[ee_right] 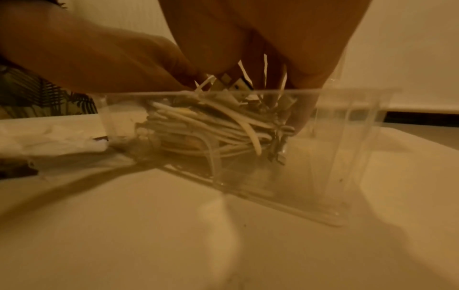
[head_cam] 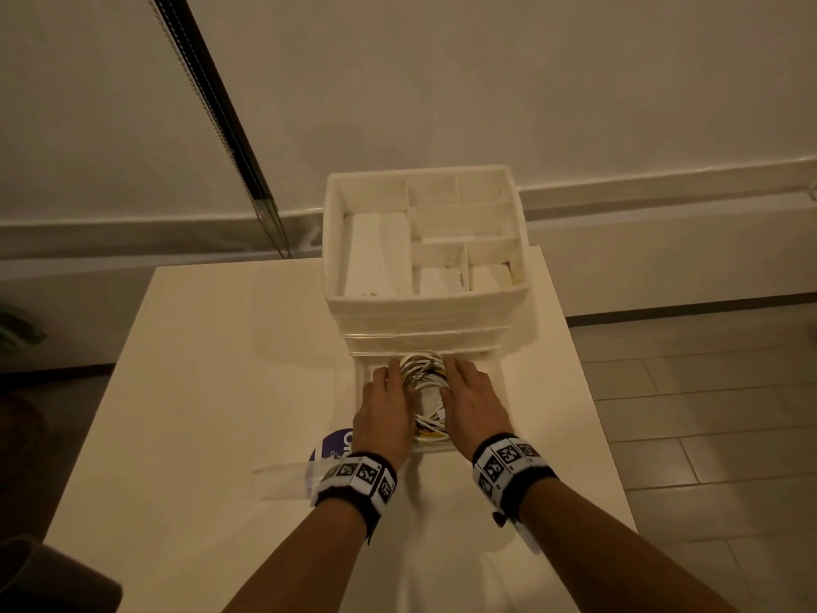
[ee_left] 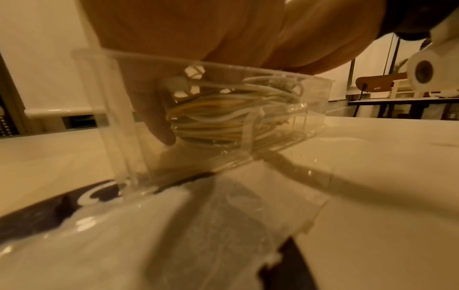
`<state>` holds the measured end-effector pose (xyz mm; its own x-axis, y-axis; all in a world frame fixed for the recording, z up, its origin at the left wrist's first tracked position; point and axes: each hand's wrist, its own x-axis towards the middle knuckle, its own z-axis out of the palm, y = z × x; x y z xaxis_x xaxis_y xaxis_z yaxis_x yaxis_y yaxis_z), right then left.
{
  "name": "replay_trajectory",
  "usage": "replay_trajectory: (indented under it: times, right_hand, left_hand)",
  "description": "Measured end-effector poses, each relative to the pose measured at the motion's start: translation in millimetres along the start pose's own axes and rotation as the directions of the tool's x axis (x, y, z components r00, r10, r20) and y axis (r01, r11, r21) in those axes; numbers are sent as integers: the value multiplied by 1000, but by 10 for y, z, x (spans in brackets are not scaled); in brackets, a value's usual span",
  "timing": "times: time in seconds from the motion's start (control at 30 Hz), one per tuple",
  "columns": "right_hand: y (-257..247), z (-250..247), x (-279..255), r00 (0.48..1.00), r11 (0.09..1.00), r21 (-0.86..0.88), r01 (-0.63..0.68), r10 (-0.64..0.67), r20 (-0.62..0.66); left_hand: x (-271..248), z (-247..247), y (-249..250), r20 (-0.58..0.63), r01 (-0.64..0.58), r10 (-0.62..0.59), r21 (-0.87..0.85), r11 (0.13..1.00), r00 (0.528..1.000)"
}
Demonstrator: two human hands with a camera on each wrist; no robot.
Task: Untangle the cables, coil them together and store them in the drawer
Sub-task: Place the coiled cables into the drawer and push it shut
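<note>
- The cables (white and yellow, in a coil) are sitting inside the clear drawer, pulled out on the surface.
- The left hand and right hand are curling their fingers round the coil's sides.

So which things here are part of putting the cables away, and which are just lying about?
Part of the job:
- cable coil
- open clear drawer the coil sits in
- drawer unit
- left hand and right hand, either side of the coil

Just lying about:
- purple sticker
- clear plastic sheet
- table
</note>
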<state>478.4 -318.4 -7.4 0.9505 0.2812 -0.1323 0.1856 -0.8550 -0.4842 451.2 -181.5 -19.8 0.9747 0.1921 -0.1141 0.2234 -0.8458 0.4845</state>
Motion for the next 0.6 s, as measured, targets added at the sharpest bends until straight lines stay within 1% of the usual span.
replay_trajectory:
  times: [0.1,0.23,0.3,0.37,0.43,0.5,0.57,0.6]
  right_hand:
    - [52,21,18,999,997,-70,23,-20,43]
    - [71,49,60,996,980,-193,47,-31,84]
    - [72,52,77,996,978,-205,49,-33,82]
    - [80,85,88,997,979,-199,51,-37,70]
    - [73,144,94,996,988,-153,-3,16,83]
    - [67,178,106,996,995,-90,-36,43,79]
    - [74,117,81,999,1000,2,-28,28,29]
    - [80,56,55,1000,999,47,-12,12,-7]
  left_hand:
    - [19,35,-25,0,-25,25,56,998,1000]
    - [112,156,-107,92,-45,19,281,959,996]
    - [144,181,-115,110,-44,10,313,949,994]
    - [133,169,-88,101,-42,13,293,955,995]
    - [121,145,-63,81,-31,13,232,972,997]
    - [112,141,-79,19,-52,49,139,989,999]
    - [97,118,-105,-63,-80,80,0,997,995]
    - [83,80,-91,-104,-79,72,-73,994,992]
